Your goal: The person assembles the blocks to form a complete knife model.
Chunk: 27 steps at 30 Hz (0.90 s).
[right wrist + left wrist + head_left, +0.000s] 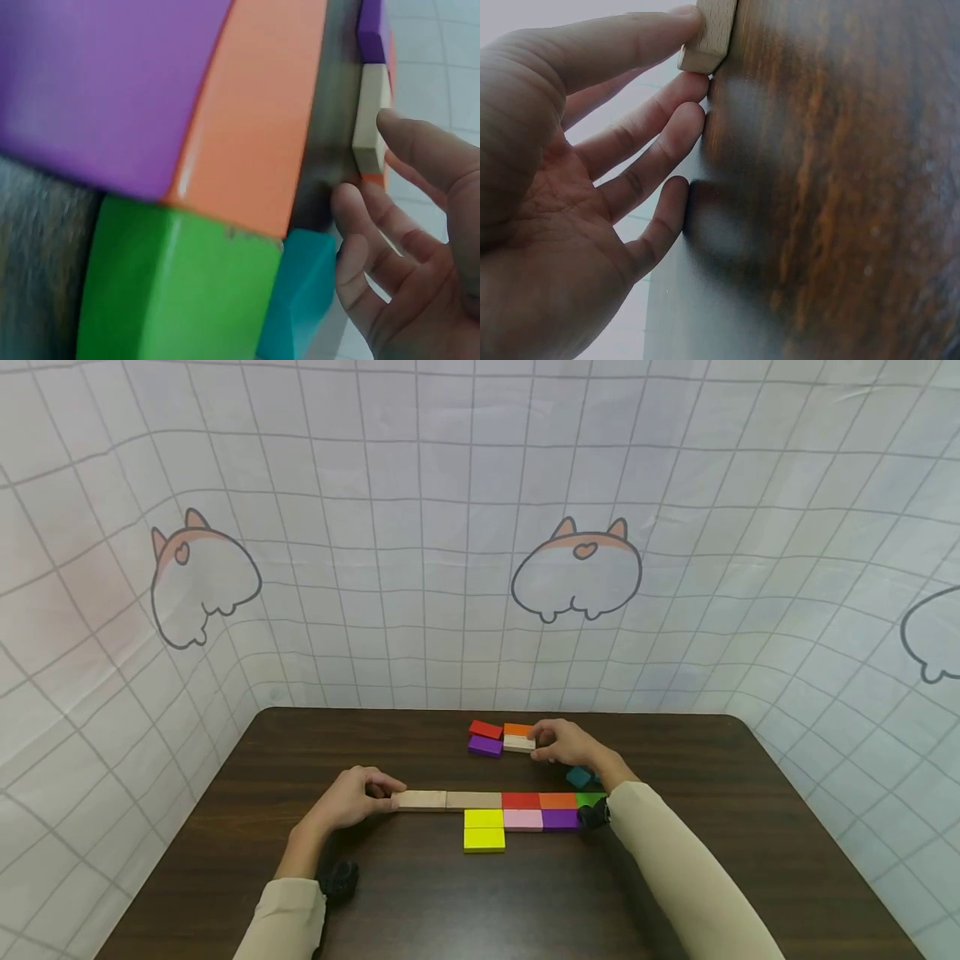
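In the head view my left hand (356, 797) grips the left end of a row with thumb and fingers. That end is a plain wooden block (420, 801); its corner shows between thumb and fingers in the left wrist view (709, 37). Farther back, my right hand (566, 743) has its thumb and index finger at the right end of a pale wooden block (518, 743). An orange block (517, 729) lies right behind that one. The right wrist view shows the thumb against the pale block (369, 120), with the index finger partly hidden behind it.
The row continues with a second wooden block (474, 801), red (521, 801), orange (558, 801) and green (590, 800) blocks. Yellow (484, 839), pink (522, 820) and purple (559, 820) blocks lie in front. Behind are red (486, 729), purple (485, 746) and teal (578, 777) blocks.
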Each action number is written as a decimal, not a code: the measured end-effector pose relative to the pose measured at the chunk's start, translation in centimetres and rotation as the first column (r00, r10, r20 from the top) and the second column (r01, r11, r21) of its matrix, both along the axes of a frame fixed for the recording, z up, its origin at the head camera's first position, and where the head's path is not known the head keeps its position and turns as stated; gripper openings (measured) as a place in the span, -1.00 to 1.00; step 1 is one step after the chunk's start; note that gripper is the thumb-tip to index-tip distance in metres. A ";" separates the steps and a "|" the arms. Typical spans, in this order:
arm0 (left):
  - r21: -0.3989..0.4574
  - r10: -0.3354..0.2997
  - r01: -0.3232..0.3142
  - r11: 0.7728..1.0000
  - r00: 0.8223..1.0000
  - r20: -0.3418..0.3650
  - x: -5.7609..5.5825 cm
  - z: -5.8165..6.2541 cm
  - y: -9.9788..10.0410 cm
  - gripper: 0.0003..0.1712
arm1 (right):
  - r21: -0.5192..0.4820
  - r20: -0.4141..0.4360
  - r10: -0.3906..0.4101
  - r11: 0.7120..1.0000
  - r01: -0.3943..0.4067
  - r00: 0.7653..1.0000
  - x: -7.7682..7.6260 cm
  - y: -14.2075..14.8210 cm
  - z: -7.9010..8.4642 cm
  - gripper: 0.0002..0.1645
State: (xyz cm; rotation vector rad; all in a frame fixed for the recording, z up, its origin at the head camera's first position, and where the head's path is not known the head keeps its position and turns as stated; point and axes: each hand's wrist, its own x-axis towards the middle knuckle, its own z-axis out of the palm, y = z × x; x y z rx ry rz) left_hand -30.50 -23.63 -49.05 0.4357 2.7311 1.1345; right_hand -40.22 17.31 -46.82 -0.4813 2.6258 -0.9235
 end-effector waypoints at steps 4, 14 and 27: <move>0.001 -0.004 0.004 1.000 1.000 -0.001 0.0 0.0 0.0 -0.77 | 0.009 -0.014 -0.007 1.000 0.007 1.000 -0.4 -0.5 -0.3 -0.63; 0.001 -0.004 0.004 1.000 1.000 -0.003 0.0 0.1 0.0 -0.77 | 0.121 -0.061 -0.059 0.990 0.066 0.996 -0.6 -2.0 -0.4 -0.71; 0.006 -0.003 0.003 1.000 1.000 0.007 0.0 0.2 0.1 -0.77 | 0.082 -0.043 0.005 0.997 -0.001 0.999 0.8 -1.3 0.5 -0.75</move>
